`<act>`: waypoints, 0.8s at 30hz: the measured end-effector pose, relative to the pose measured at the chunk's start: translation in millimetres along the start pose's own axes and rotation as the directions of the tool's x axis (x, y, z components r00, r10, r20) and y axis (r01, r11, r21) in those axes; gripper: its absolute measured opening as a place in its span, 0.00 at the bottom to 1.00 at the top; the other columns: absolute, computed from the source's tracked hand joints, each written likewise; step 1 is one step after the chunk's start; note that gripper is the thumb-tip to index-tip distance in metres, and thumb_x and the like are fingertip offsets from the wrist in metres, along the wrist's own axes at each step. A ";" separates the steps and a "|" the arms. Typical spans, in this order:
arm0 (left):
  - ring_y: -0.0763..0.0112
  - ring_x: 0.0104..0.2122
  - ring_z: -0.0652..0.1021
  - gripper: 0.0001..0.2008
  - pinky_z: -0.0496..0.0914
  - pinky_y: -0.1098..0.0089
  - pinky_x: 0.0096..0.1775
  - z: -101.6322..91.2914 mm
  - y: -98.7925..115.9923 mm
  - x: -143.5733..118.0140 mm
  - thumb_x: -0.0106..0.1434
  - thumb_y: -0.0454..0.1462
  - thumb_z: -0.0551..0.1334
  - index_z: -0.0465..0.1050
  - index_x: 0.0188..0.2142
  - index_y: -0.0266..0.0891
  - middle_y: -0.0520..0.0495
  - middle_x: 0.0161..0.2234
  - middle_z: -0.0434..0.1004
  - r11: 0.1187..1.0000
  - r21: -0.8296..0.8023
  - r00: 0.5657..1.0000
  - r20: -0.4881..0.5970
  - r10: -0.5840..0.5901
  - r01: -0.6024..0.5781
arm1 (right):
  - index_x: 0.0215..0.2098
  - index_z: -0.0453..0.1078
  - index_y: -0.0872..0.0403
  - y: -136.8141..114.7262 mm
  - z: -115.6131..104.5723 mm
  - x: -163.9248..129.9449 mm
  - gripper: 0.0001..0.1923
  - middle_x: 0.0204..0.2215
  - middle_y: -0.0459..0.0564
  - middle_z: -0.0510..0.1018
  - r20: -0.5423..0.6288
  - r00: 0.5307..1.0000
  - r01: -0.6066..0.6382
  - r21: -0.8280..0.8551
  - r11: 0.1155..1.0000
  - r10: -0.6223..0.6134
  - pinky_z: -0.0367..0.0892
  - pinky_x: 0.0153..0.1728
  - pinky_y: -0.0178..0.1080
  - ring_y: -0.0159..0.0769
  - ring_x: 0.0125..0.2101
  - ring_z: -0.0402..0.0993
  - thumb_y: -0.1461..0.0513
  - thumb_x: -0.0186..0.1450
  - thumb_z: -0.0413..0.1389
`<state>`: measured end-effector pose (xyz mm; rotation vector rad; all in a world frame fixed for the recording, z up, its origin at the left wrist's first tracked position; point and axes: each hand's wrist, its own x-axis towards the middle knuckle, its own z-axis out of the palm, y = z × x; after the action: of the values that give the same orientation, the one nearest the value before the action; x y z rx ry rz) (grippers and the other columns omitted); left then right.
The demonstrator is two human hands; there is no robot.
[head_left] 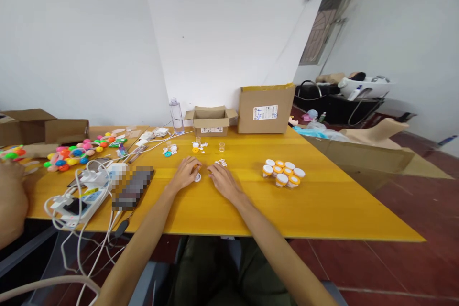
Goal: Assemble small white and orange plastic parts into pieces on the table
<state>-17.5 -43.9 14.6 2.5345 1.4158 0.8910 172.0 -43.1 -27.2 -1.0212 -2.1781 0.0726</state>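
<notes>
Both hands flat-ish on yellow wooden desk (pixel 322 210), working small white round cap piece (pixel 197 177). Left hand (pixel 185 173) touches it, fingers curled, grip unclear. Right hand (pixel 223 180) just beside, fingers narrow, holding nothing visible. Step looks like small-part assembly; next move needs fine pinch. Count: seven orange-and-white lidded jars (pixel 283 172) right, two open cardboard boxes (pixel 211 121) behind.

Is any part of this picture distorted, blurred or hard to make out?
Head view: wide-angle lens bends the table edges; a patch left of the left hand is pixelated; the small white piece between it and the right hand is too tiny to identify.
</notes>
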 end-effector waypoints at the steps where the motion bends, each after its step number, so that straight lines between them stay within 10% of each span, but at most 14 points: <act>1: 0.62 0.41 0.73 0.09 0.66 0.61 0.47 0.3 -0.3 -0.2 0.66 0.32 0.54 0.72 0.37 0.43 0.47 0.37 0.76 1.000 0.007 1.000 0.005 0.007 -0.007 | 0.42 0.71 0.49 0.8 0.8 -0.6 0.14 0.38 0.50 0.76 -0.002 1.000 -0.004 0.013 1.000 0.004 0.70 0.44 0.41 0.39 0.41 0.73 0.72 0.64 0.53; 24: 0.62 0.42 0.72 0.09 0.65 0.61 0.47 1.5 10.2 -0.8 0.65 0.32 0.53 0.70 0.40 0.44 0.46 0.41 0.74 0.989 0.041 0.989 0.043 0.140 -0.142 | 0.43 0.71 0.48 0.3 -4.5 -2.3 0.13 0.38 0.49 0.77 0.052 0.996 -0.077 0.136 0.988 0.071 0.67 0.40 0.38 0.38 0.39 0.73 0.70 0.64 0.55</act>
<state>-9.4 -50.0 16.7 2.6979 1.2723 0.8326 175.9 -45.5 -25.3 -1.0306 -2.1442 0.2802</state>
